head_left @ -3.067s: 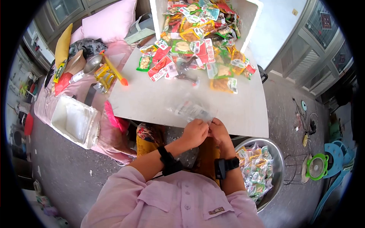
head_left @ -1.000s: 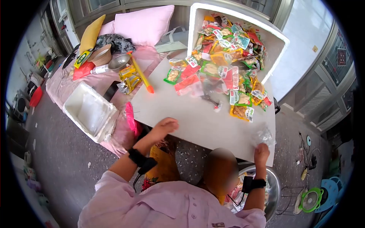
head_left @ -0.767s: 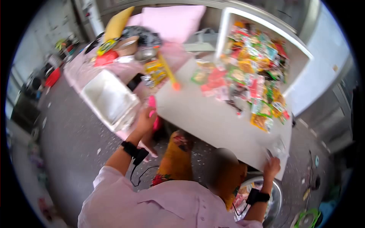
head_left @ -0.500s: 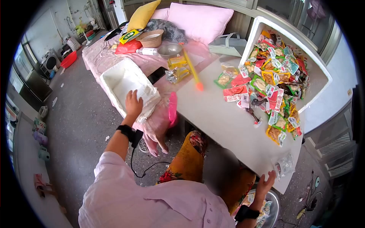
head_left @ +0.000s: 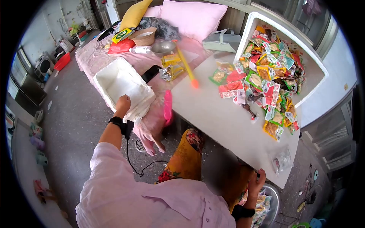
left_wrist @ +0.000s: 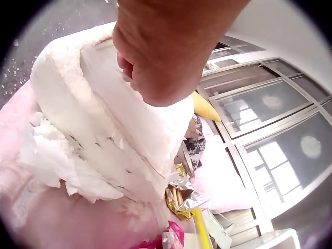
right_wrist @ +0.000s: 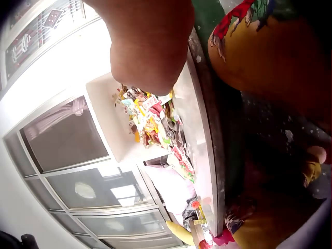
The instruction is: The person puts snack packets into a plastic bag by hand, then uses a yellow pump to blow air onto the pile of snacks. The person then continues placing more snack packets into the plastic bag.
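In the head view, my left hand is at the near side of the white foam box, its fingers curled. The left wrist view shows that hand bent over pale film inside the box; no held item can be made out. Just off the table's near right edge, my right hand has loosely bent fingers and nothing visible in them. A clear plastic bag lies on the table corner, apart from that hand. In the right wrist view the right hand hides its own fingertips.
Many colourful food packets spill from a tilted foam box onto the table. A metal basin with packets stands below the right hand. A phone, metal bowl and yellow stick lie beyond the left box.
My left hand has gone from over the table to the foam box, its spread fingers now curled. My right hand has let go of the clear bag and drawn back to the table edge.
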`<state>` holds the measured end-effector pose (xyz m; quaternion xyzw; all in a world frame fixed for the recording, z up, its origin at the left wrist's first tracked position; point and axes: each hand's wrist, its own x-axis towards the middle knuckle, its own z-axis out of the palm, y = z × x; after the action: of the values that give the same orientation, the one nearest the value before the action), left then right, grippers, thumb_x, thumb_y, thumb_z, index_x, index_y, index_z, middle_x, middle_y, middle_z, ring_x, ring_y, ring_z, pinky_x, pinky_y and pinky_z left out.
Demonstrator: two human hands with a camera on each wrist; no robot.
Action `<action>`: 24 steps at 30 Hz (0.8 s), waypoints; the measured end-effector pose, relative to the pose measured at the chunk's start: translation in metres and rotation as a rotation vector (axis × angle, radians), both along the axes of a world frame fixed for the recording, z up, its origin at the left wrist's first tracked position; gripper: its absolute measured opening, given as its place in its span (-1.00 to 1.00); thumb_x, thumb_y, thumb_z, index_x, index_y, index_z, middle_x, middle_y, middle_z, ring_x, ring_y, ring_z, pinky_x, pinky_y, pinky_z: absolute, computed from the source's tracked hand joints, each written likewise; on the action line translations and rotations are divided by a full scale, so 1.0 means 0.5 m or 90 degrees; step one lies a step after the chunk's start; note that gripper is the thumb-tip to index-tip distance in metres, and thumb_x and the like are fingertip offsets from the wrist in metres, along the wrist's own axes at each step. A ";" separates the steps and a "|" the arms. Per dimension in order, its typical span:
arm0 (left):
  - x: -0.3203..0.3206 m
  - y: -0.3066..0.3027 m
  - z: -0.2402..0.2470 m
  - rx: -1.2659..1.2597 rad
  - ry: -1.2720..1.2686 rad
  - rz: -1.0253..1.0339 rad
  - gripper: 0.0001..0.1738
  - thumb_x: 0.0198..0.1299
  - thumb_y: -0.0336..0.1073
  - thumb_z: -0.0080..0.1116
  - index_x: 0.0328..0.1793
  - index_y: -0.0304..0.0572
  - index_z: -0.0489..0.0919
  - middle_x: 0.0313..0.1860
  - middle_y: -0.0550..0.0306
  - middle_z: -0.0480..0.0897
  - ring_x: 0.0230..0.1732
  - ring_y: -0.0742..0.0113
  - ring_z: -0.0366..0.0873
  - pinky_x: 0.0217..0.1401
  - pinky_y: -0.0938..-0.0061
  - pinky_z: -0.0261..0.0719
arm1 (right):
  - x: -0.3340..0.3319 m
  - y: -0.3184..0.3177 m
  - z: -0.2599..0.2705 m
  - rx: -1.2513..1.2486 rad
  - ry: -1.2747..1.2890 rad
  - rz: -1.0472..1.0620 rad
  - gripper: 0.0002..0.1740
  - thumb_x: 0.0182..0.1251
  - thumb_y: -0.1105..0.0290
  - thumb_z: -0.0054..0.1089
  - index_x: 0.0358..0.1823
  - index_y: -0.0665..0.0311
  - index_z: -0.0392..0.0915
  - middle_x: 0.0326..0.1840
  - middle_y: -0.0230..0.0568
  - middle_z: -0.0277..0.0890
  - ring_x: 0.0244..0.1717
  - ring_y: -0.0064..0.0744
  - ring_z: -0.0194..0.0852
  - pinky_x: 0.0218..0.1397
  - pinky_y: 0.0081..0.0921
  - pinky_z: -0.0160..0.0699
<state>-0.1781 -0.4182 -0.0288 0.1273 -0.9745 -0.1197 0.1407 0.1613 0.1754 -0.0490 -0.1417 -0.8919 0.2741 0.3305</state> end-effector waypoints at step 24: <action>0.352 0.732 0.160 0.332 -0.010 -0.743 -0.80 -0.14 -0.38 0.01 -0.31 -0.24 0.39 -0.43 -0.10 0.46 -0.38 -0.04 0.43 -0.37 0.24 0.40 | -0.156 -0.192 0.143 -0.821 0.017 0.288 -0.74 0.11 0.54 0.05 -0.16 0.26 0.28 -0.29 -0.37 0.36 -0.22 -0.62 0.32 -0.19 -0.66 0.36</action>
<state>-0.0019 -0.0522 0.0513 -0.3932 -0.8236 -0.4087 0.0099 0.0835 0.0793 0.0226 -0.1168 -0.5537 0.8148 0.1257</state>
